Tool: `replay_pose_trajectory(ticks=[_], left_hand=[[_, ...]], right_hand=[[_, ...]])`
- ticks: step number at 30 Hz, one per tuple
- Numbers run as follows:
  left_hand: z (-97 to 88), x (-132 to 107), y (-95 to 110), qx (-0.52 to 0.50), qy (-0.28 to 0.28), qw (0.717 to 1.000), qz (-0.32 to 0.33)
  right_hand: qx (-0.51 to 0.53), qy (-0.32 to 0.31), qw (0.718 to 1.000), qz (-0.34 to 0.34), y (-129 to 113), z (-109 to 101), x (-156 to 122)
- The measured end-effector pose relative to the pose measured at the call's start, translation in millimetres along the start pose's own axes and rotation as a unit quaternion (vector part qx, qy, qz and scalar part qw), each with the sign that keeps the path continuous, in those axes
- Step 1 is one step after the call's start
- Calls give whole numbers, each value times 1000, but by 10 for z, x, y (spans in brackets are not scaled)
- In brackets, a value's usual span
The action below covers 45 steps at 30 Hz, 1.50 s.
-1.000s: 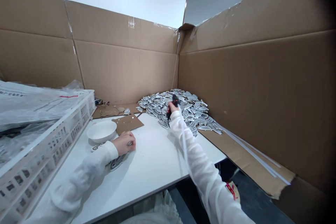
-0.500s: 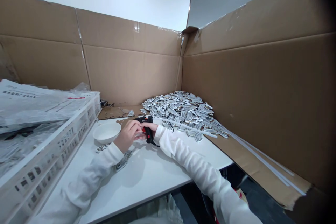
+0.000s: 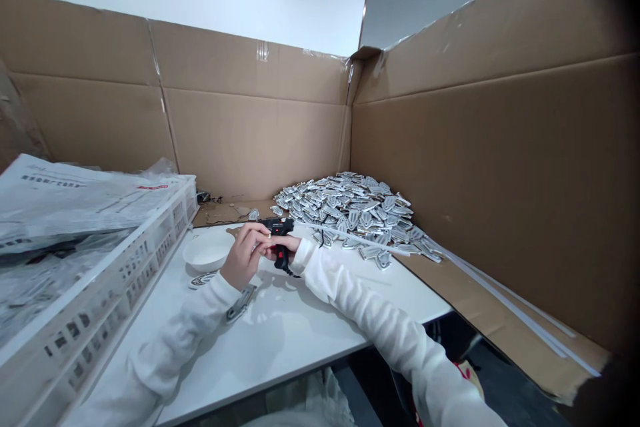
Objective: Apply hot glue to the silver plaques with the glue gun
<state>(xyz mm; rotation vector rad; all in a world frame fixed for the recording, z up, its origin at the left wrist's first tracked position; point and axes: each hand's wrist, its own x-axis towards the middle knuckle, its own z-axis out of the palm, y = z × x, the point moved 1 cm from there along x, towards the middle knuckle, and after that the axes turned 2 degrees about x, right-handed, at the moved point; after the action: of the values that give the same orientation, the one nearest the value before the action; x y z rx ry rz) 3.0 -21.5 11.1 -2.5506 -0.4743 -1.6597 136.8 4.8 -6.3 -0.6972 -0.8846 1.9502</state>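
Note:
In my right hand (image 3: 283, 244) is a black glue gun (image 3: 281, 260) with red parts, held above the white table (image 3: 295, 333). A long white glue stick (image 3: 350, 236) runs from its back toward the right. My left hand (image 3: 245, 255) is closed, its fingertips pinched together by the gun's front and touching my right fingers; whatever they hold is too small to make out. Below my left wrist lies a flat grey-and-white piece (image 3: 241, 303). Another patterned piece (image 3: 201, 280) lies beside the white bowl (image 3: 205, 252).
A large heap of grey-and-white flat pieces (image 3: 345, 207) fills the back corner. On the left stands a white plastic crate (image 3: 135, 273) with bags and papers. Cardboard walls (image 3: 250, 100) enclose the back and right. Long white sticks (image 3: 515, 310) lie along the right side.
The view has shifted slightly. The glue gun has turned a little in my right hand, showing more of its side. My left fingers have stayed close to its front.

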Motion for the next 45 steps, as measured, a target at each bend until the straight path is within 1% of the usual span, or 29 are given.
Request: replay_pose_trajectory(ticks=[2,3,6,8,10,12,14,16,19,23,25,27,29,31,35,37,41,45], left_hand=[[11,1,3,-23,-11,1000,-15],[23,-5,7,-39,-22,999,-26],[72,-36,8,-110,-37,989,-89],[99,-53,-23,-134,-21,980,-147],[111,-63,-92,-111,7,972,-209],[110,-71,-185,-85,29,956,-278],[108,-80,-273,-92,21,936,-340],[111,-91,-329,-117,-3,921,-370],[115,-103,-345,-132,-35,917,-376],[106,-100,-308,-62,-70,936,-340],[103,-95,-296,-38,-75,943,-323],[107,-95,-295,-41,-64,944,-321],[120,-99,-300,-69,-46,939,-332],[135,-103,-300,-112,-32,927,-357],[150,-102,-282,-176,-27,898,-401],[150,-106,-277,-179,-26,897,-404],[140,-119,-271,-132,-25,921,-366],[96,-91,-204,-46,-39,955,-289]], right_hand=[[6,27,1000,0,-27,-15,11],[-2,44,999,-10,-38,-33,25],[-34,108,989,-92,-56,-107,89],[-44,147,976,-155,-66,-147,126],[-75,167,960,-213,-85,-161,133],[-141,169,936,-276,-115,-143,104],[-215,162,905,-328,-140,-100,51],[-269,148,881,-360,-148,-44,-5],[-307,122,869,-367,-135,36,-64],[-324,109,866,-365,-116,87,-96],[-324,110,869,-357,-109,80,-93],[-318,115,873,-352,-105,57,-80],[-311,115,875,-353,-106,29,-60],[-305,112,876,-355,-112,2,-40],[-298,103,879,-358,-125,-35,-10],[-298,96,876,-367,-126,-45,0],[-278,83,880,-376,-115,-50,9],[-276,92,883,-369,-109,-32,-8]])
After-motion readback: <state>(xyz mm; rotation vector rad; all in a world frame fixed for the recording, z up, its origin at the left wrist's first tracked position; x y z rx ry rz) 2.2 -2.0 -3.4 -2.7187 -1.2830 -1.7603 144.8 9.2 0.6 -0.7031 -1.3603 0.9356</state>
